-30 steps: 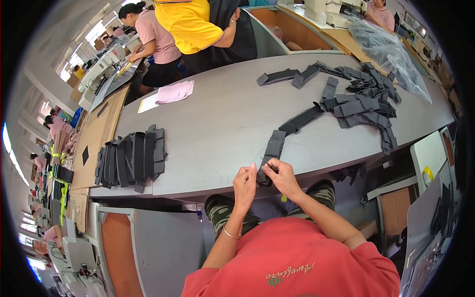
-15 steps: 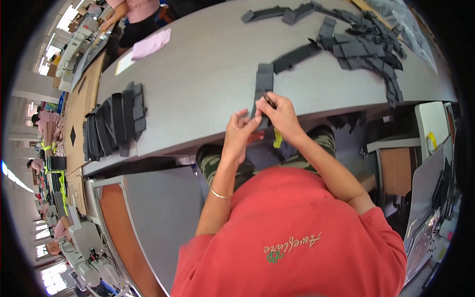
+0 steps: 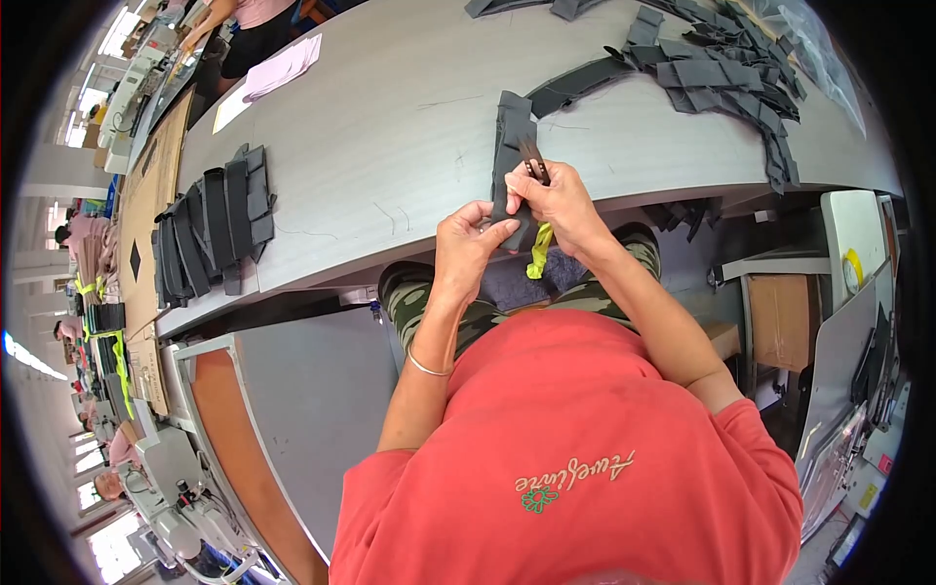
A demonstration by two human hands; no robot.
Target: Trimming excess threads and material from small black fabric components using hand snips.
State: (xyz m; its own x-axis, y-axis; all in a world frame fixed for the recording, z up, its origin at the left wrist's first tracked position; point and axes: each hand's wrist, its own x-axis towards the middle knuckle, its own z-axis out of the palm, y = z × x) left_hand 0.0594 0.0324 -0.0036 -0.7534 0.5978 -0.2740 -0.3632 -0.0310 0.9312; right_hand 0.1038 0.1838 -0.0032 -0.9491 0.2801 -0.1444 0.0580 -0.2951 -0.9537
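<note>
A dark grey fabric strip (image 3: pixel 512 132) lies over the table's near edge, its near end hanging toward my lap. My left hand (image 3: pixel 465 242) is closed on that near end, thumb on top. In my right hand (image 3: pixel 564 207) is a pair of dark thread snips (image 3: pixel 536 172), with a yellow-green ribbon (image 3: pixel 539 252) dangling below the palm. The snips' tips are blurred and point away from me, close over the strip. A second strip (image 3: pixel 582 82) runs from its far end toward a heap of similar dark strips (image 3: pixel 717 83) at the far right.
Several dark strips lie in an overlapping row (image 3: pixel 216 222) on the table's left. Pink cloth (image 3: pixel 283 68) sits farther back, and clear plastic (image 3: pixel 824 63) at the far right. Loose threads mark the grey tabletop (image 3: pixel 370 127). Below it stand a grey panel (image 3: pixel 322 419) and a cardboard box (image 3: pixel 780 322).
My left fingers, spread apart before, have closed on the strip's near end. My right hand has shifted slightly away from me with the snips. The whole view has shifted a little.
</note>
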